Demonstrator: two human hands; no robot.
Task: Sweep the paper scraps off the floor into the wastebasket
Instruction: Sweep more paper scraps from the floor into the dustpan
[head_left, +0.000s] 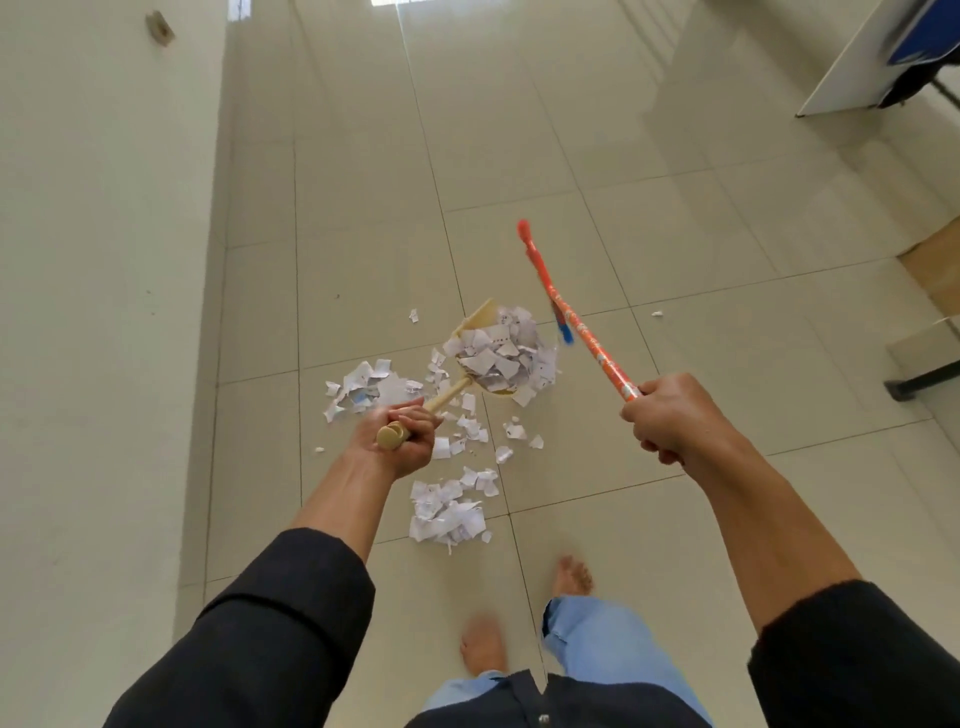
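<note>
Gripping the dustpan (496, 358) by its long beige handle, the left hand (402, 434) has its fingers curled tight round the grip, probably to hold the loaded pan level. The right hand (662, 415) is clamped on the orange broom handle (574, 317), lifted off the floor (675, 234). Paper scraps (449, 506) lie partly in the pan, partly in piles near the feet and left. No wastebasket shows.

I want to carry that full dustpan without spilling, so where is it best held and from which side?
Grip the dustpan by the top end of its long beige handle, coming from above and behind, as the left hand does now. The handle slants up toward the person while the pan, heaped with paper scraps, faces away, so that likely keeps it level.
</note>
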